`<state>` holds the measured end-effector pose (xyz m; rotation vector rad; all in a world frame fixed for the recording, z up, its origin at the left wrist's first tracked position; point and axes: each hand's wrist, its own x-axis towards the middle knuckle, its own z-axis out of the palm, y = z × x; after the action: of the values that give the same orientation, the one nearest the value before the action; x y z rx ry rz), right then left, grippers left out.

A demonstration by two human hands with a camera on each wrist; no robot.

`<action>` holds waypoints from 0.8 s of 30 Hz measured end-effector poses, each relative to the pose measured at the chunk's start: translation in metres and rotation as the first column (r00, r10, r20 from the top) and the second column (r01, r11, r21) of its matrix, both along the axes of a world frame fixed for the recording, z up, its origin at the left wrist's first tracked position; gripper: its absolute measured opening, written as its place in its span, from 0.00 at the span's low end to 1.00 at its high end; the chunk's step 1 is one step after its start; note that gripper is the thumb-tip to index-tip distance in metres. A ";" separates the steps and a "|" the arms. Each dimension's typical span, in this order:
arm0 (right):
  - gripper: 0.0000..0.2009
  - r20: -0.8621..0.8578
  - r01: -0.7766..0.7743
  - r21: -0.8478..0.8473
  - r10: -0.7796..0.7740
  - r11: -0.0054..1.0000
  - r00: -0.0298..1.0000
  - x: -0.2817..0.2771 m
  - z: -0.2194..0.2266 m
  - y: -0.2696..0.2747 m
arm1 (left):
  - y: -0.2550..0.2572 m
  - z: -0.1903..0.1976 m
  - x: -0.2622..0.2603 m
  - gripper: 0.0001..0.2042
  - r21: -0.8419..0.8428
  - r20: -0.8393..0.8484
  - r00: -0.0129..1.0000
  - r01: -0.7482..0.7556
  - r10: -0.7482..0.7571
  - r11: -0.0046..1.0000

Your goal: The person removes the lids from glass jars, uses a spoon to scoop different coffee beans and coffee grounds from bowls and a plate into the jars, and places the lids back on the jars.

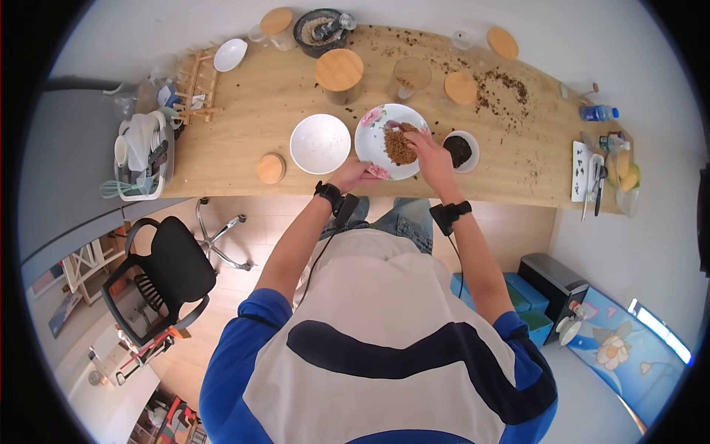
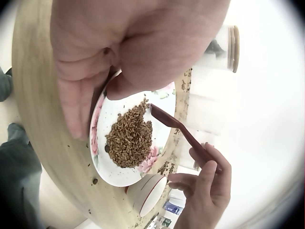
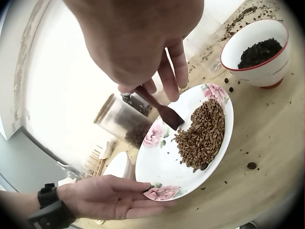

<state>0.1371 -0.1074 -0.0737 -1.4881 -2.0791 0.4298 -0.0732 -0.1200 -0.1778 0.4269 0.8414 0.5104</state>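
Note:
A white plate with pink flowers [image 1: 369, 145] holds a heap of brown grains [image 1: 400, 154]. My left hand [image 1: 350, 176] grips the plate's near left rim, thumb over the edge and fingers beneath, as the left wrist view shows. In my right hand [image 1: 435, 157] is a small dark reddish-brown wooden scoop [image 2: 167, 119], held by its handle. The scoop's flat tip points down at the edge of the heap. A white cup with a red rim [image 3: 268, 75], with dark dried leaves inside, stands right of the plate.
Left of the plate sits a white bowl [image 1: 320, 144] beside a round wooden lid [image 1: 271, 169]. Wooden-lidded jars [image 1: 339, 70] and a dark mortar [image 1: 314, 49] stand behind. Loose bits [image 1: 503, 92] lie scattered at the back right. A dish basket [image 1: 144, 194] occupies the left end.

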 end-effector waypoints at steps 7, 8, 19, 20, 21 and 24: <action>0.10 -0.019 -0.086 0.046 0.087 0.995 0.996 -0.012 0.001 0.003 | 0.003 0.014 0.003 0.13 -0.034 -0.047 0.999 0.003 -0.004 0.999; 0.10 -0.019 -0.089 0.046 0.090 0.995 0.996 -0.013 0.000 0.003 | 0.004 0.013 0.002 0.14 -0.037 -0.036 0.999 0.004 -0.005 0.999; 0.12 0.093 -0.258 -0.003 0.257 0.966 0.962 -0.011 0.003 -0.005 | 0.002 0.006 0.002 0.15 -0.037 -0.021 1.000 -0.002 0.001 0.999; 0.12 0.094 -0.263 -0.003 0.262 0.965 0.961 -0.007 0.000 -0.006 | 0.003 0.005 0.002 0.16 -0.036 -0.035 0.999 -0.010 0.008 0.999; 0.13 0.114 -0.256 -0.009 0.255 0.967 0.960 -0.001 -0.004 -0.009 | 0.003 0.005 0.003 0.16 -0.035 -0.034 0.999 -0.014 0.013 0.999; 0.13 0.118 -0.241 -0.022 0.242 0.970 0.963 0.001 0.008 -0.010 | 0.002 0.008 0.004 0.16 -0.035 -0.094 0.995 -0.034 0.031 0.999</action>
<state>0.1379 -0.1171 -0.0654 -1.2961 -2.3685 0.4490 -0.0688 -0.1182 -0.1701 0.4061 0.9479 0.5069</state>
